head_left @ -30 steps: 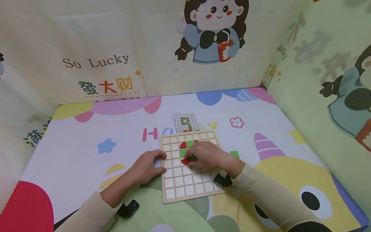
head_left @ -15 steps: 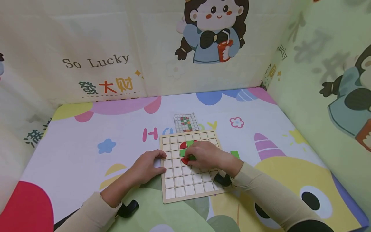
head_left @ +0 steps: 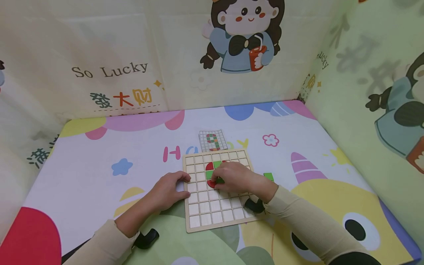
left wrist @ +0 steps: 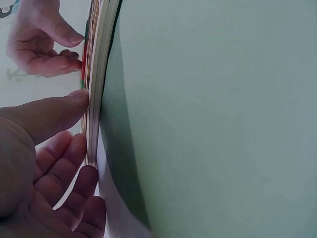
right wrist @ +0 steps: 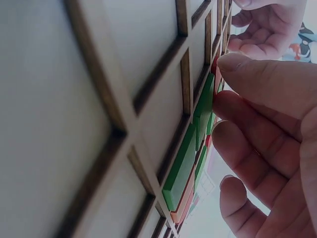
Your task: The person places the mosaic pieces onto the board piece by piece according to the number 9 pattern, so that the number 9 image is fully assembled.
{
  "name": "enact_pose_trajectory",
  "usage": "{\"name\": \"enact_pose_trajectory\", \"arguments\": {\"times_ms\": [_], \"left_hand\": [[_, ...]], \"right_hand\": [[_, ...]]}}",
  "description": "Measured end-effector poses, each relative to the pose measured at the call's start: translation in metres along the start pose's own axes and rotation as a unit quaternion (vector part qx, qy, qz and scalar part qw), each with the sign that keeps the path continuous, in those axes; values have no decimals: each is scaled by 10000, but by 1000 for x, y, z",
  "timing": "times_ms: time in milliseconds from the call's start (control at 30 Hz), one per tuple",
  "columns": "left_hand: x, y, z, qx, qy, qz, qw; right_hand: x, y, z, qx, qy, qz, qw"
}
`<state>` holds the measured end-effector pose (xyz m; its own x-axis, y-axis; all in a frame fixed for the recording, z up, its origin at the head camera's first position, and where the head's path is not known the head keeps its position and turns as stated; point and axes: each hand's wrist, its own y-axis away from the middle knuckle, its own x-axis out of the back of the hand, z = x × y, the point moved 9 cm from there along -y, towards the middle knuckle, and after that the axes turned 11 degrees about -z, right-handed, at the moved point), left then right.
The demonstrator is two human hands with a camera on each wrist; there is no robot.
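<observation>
A wooden grid board (head_left: 203,219) lies on the table. Red rounded tiles and green square tiles sit in its upper middle cells. The right hand (head_left: 236,176) is over these tiles, thumb and forefinger apart. Its thumb tip touches a red rounded tile (head_left: 210,183), and a green square tile (head_left: 220,180) shows between the fingers. In the right wrist view, the fingertips reach the red tile (right wrist: 215,66) beside green tiles (right wrist: 181,171). Relaxed fingers of the left hand (head_left: 169,189) rest against the board's left edge, with the thumb lower down. The right hand covers several cells.
A small printed grid card (head_left: 213,140) with a coloured pattern lies behind the board. Loose green tiles (head_left: 268,176) are to its right, beyond the right wrist. Patterned cloth (head_left: 145,140) covers the table, and printed curtains (head_left: 179,55) stand behind and at the sides.
The red tile under the right thumb and the green one beside it, darker and tilted a second ago, now look flatter in their cells. Both hands have hardly moved.
</observation>
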<state>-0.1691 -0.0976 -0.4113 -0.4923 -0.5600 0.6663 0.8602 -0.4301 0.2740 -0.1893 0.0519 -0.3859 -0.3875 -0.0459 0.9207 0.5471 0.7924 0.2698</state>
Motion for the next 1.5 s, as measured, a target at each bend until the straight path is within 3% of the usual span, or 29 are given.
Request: {"name": "enact_pose_trajectory", "arguments": {"times_ms": [467, 700, 1100, 1500], "left_hand": [[0, 1, 0, -3, -50, -7, 10000], [-1, 2, 0, 12, -46, -3, 10000], [-1, 1, -1, 44, -63, 14, 10000], [-1, 0, 0, 104, -55, -8, 9999]], "right_hand": [[4, 5, 2, -16, -75, 84, 9999], [8, 16, 18, -256, -671, 10, 9974], [28, 46, 36, 9, -1515, 725, 9858], [33, 74, 56, -376, -1181, 1195, 9851]]}}
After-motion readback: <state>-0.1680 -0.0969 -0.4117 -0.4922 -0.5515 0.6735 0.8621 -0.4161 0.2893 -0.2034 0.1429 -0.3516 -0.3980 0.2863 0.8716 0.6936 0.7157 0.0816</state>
